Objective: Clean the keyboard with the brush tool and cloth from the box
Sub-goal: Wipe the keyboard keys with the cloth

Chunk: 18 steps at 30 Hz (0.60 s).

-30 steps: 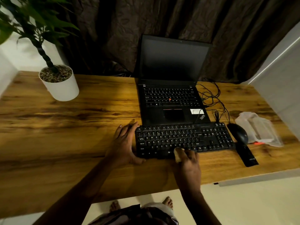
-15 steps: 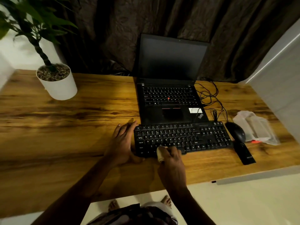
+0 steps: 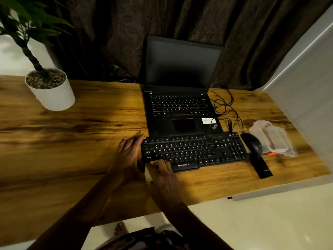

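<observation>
A black keyboard (image 3: pixel 201 150) lies on the wooden desk (image 3: pixel 72 150) in front of an open laptop. My left hand (image 3: pixel 128 154) lies flat against the keyboard's left end with its fingers straight. My right hand (image 3: pixel 161 172) holds a small pale cloth (image 3: pixel 148 175) and presses it on the keyboard's front left corner, over the bottom row of keys. Most of the cloth is hidden under the hand. No brush can be made out.
The black laptop (image 3: pixel 182 109) stands behind the keyboard, with tangled cables (image 3: pixel 225 107) to its right. A black mouse (image 3: pixel 252 143), a flat black object (image 3: pixel 261 166) and a clear plastic box (image 3: pixel 272 138) sit at the right. At the back left stands a white plant pot (image 3: pixel 52 94).
My right hand has slid the cloth leftward along the front row of keys, from near the middle to the left corner. My left hand has stayed at the keyboard's left end.
</observation>
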Motion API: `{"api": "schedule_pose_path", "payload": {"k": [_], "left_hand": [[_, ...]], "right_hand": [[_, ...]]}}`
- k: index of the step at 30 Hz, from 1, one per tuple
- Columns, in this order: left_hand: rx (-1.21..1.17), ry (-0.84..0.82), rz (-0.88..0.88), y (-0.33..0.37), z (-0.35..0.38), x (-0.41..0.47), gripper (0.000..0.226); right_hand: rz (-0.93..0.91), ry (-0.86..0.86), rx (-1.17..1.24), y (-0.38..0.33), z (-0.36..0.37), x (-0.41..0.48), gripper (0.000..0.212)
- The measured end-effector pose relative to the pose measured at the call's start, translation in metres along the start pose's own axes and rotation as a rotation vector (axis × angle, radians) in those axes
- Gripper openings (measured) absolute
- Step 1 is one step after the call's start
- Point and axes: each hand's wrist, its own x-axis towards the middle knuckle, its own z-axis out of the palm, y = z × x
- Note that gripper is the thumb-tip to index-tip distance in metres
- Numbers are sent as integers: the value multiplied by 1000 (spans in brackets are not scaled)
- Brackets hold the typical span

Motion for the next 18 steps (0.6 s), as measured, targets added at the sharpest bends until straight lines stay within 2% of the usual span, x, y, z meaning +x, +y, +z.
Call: {"api": "schedule_pose_path", "payload": {"k": [4,7,11,16,18], "left_hand": [[-49,14,23,6,-5,-4,121],[-43,-15,21,5,-6,-3,129],[-22,31,21,0,0,-2,133],[-25,12,13,3,-5,-5,145],[-33,0,-3,6,-6,-5,144]], "right_hand": [[-70,-35,-5,-9,0,7,47],[-70,-24,-14,-3,-1,6,47],[18,16,-58,23,-9,-2,41],[152,109,-67,63,-25,-18,41],[191,120,-91,84,-31,-23,34]]}}
